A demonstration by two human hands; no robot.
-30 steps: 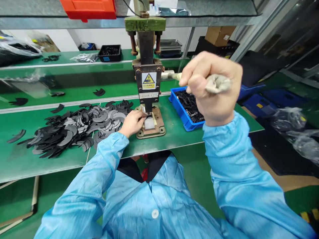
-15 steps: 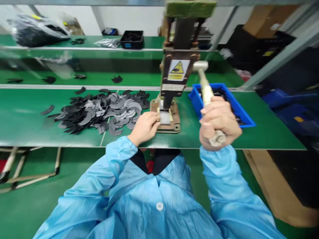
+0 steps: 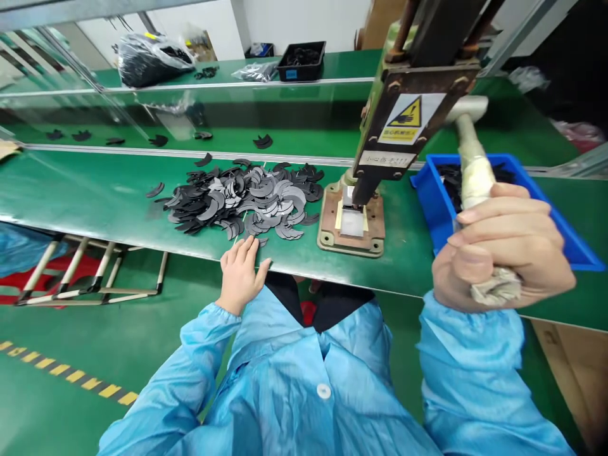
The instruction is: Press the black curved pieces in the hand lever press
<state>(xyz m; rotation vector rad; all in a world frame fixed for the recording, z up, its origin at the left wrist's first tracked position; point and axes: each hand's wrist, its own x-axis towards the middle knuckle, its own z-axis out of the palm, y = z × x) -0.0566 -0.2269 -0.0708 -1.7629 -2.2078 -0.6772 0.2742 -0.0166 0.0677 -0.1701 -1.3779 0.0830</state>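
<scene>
My right hand [image 3: 503,247] is wrapped around the lever handle [image 3: 476,168] of the hand press, a bar with pale wrapping and a ragged lower end. The press [image 3: 382,136] leans to the right in view and carries a yellow warning label. Beneath its dark ram, a pale flat block [image 3: 353,223] sits on the brownish base plate [image 3: 327,231]. My left hand [image 3: 243,272] rests at the table's front edge with its fingers stretched out, just below a pile of black and grey crescent-shaped pieces [image 3: 259,196]. One small piece [image 3: 263,242] lies by its fingertips; whether they touch it I cannot tell.
Right of the press stands a blue bin [image 3: 546,196] with dark pieces inside. On the back shelf are a black tray [image 3: 303,75] and a clear bag of black material [image 3: 154,63]. Several loose pieces [image 3: 263,141] lie behind the rail. A pipe frame [image 3: 102,269] stands below left.
My left hand has left the block at the press base and moved left to the front of the pile. The right hand still grips the lever. The whole view has turned left.
</scene>
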